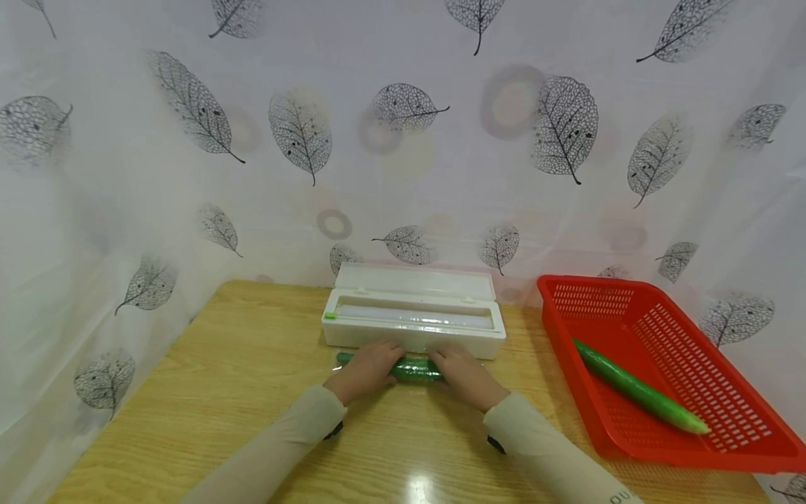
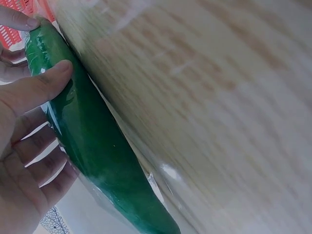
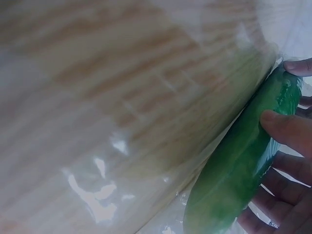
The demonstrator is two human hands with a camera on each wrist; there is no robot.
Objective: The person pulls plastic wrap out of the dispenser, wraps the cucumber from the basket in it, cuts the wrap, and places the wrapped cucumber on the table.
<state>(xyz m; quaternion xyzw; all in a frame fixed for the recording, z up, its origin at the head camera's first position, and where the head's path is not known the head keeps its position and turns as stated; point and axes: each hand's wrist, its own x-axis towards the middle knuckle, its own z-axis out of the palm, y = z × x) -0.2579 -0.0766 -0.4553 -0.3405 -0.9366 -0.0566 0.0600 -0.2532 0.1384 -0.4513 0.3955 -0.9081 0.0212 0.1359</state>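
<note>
Nearest to me, two pale sleeves run in from six o'clock over the wooden table [image 1: 208,392]. I see my left hand [image 1: 365,369] and right hand [image 1: 464,376] side by side at the middle of the table, both laid over the same dark green cucumber [image 1: 412,369], which lies crosswise on a sheet of clear film [image 3: 97,190]. In the wrist views each thumb presses one side of the cucumber and the fingers curl round the other, so both hands grip it, half closed. Touching the cucumber at twelve o'clock is the white film dispenser [image 1: 413,323], its lid open and tipped back. Out at three o'clock sits a red basket [image 1: 705,364] with a second cucumber [image 1: 636,388] lying aslant inside. Farthest off hangs a leaf-print curtain [image 1: 403,140].
</note>
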